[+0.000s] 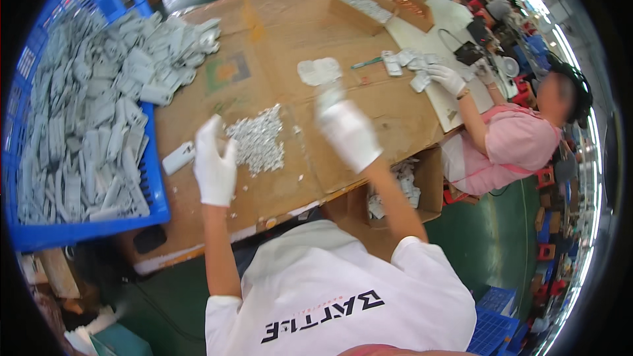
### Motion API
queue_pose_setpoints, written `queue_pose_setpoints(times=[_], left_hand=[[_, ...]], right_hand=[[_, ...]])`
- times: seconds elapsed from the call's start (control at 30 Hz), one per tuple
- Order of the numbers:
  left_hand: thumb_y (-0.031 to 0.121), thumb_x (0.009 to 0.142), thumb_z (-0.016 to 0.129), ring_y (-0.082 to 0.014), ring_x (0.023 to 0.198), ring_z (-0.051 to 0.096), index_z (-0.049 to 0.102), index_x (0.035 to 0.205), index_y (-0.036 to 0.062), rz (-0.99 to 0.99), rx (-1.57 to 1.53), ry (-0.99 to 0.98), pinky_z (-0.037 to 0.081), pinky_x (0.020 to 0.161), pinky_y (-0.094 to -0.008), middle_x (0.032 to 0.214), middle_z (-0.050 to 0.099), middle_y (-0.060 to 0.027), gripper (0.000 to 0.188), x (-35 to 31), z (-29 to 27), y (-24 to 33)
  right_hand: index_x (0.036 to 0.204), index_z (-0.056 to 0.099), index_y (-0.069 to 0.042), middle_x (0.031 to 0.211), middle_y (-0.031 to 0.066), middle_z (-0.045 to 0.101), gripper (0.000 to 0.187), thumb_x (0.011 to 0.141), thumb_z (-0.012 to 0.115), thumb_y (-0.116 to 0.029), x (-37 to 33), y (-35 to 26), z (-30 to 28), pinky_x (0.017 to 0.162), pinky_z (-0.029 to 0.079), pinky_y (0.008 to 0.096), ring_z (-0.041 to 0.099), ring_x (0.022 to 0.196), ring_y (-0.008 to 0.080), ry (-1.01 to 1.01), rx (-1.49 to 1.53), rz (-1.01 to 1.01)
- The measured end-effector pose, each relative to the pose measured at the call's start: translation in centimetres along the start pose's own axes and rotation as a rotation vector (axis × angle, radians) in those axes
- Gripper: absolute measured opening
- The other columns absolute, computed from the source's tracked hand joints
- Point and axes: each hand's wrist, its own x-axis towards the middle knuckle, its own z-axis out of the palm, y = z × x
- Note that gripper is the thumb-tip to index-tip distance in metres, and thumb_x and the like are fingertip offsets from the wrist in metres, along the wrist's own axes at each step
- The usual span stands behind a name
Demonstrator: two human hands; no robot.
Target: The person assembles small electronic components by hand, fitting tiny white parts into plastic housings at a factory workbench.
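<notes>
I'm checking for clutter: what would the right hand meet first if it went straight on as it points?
Beyond the blurred pale piece at its front, the right hand would probably meet the flat white item on the cardboard-covered table; height is unclear.

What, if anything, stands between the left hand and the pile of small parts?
Nothing visible does: the left hand is right beside the pile of small parts. The white piece lies on the hand's other side.
</notes>
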Motion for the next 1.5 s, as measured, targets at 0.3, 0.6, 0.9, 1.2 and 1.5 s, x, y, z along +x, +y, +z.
queue_pose_setpoints(times=[0.3, 0.6, 0.9, 1.2, 1.5], left_hand=[[0.023, 0.082, 0.075, -0.0344, 0.113, 0.057, 0.062, 0.12, 0.0076, 0.059, 0.774, 0.007, 0.048, 0.097, -0.043, 0.119, 0.06, -0.0146, 0.043, 0.5, -3.7, -9.2], [0.028, 0.088, 0.07, -0.0307, 0.093, 0.065, 0.056, 0.113, 0.0084, -0.1, 0.999, -0.174, 0.059, 0.074, -0.0404, 0.099, 0.061, -0.0144, 0.035, 0.8, -3.6, -6.4], [0.029, 0.096, 0.058, -0.0318, 0.078, 0.072, 0.053, 0.106, 0.0127, -0.07, 0.89, -0.097, 0.058, 0.063, -0.0453, 0.089, 0.068, -0.0104, 0.02, -0.4, -3.1, -6.6], [-0.001, 0.086, 0.048, -0.0245, 0.121, 0.057, 0.034, 0.15, 0.0057, -0.516, -0.462, -0.036, 0.048, 0.101, -0.0363, 0.135, 0.055, -0.0161, 0.066, -6.9, -4.7, -1.3], [-0.003, 0.082, 0.063, -0.016, 0.112, 0.062, 0.055, 0.132, 0.0037, -0.385, -0.415, -0.023, 0.048, 0.098, -0.0305, 0.121, 0.065, -0.0085, 0.052, -7.0, 0.4, 3.4]], right_hand=[[0.124, 0.056, -0.007, 0.126, 0.0162, 0.058, 0.044, 0.083, 0.071, -0.013, -0.8, 18.5, -0.4, 0.095, 0.049, 0.0447, 0.06, 0.106, 0.0366, -0.135, -0.626, 0.7], [0.094, 0.062, -0.012, 0.094, 0.0047, 0.061, 0.013, 0.083, 0.068, -0.007, -0.8, -2.0, 4.6, 0.071, 0.053, 0.0365, 0.064, 0.086, 0.0256, -0.062, 0.299, 0.168], [0.094, 0.063, -0.012, 0.093, 0.0044, 0.06, 0.012, 0.084, 0.068, -0.007, -0.5, -4.9, 5.0, 0.069, 0.054, 0.0379, 0.064, 0.085, 0.0254, -0.068, 0.4, 0.119], [0.097, 0.064, -0.009, 0.094, 0.0074, 0.062, 0.015, 0.084, 0.065, -0.002, 1.1, -5.2, 5.2, 0.072, 0.054, 0.0359, 0.065, 0.083, 0.0265, -0.086, 0.468, 0.0], [0.091, 0.061, -0.008, 0.085, 0.0085, 0.064, 0.012, 0.082, 0.064, 0.001, 0.6, -3.8, 4.1, 0.059, 0.055, 0.0359, 0.067, 0.07, 0.0253, -0.109, 0.227, 0.095]])
